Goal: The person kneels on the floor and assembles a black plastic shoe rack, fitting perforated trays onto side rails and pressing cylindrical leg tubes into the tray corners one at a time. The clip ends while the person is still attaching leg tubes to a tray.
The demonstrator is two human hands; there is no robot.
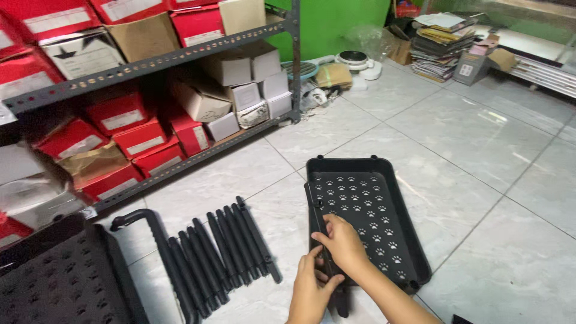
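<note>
A black plastic tray (384, 180) with paw-shaped cut-outs lies flat on the tiled floor. A black rod (316, 213) runs along the tray's left rim. My right hand (343, 243) is closed around that rod at the tray's near left edge. My left hand (311, 291) grips the same rod just below, touching the right hand. Left of the hands, several more black rods (225, 252) lie side by side on the floor.
A grey metal shelf (150, 60) full of red and brown boxes stands at the left. Another black perforated panel (57, 282) lies at the bottom left. A curved black tube (157, 231) lies beside the rods. Stacked books and cartons (444, 42) sit at the far right.
</note>
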